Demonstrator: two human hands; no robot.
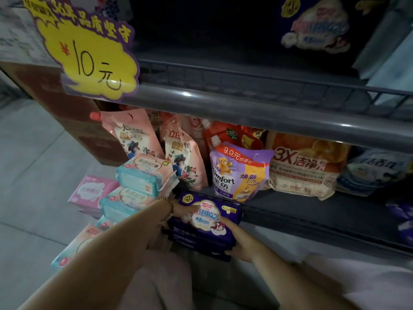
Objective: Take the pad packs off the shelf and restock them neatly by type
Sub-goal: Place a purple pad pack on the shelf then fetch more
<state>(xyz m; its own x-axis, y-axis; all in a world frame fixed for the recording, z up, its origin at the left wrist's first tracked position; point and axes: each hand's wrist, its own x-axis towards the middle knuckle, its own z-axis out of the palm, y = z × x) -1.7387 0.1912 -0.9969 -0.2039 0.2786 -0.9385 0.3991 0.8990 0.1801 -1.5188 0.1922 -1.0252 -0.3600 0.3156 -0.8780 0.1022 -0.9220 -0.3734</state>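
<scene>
Both hands gripped the purple pad pack [207, 222]: left hand [182, 210] at its top-left corner, right hand [242, 246] curled round its lower right edge. The pack was low, just before the bottom shelf [290, 211] and beside the teal-and-peach packs [138, 177]. Judged step: sorting by type. Next: set it apart, squared.

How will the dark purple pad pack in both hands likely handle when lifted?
Probably light and soft: the purple pack looks like a film-wrapped bundle, gripped at each end by the left hand and right hand. Its glossy film may be slippery. It is flat-sided, so unlikely to roll.
</scene>
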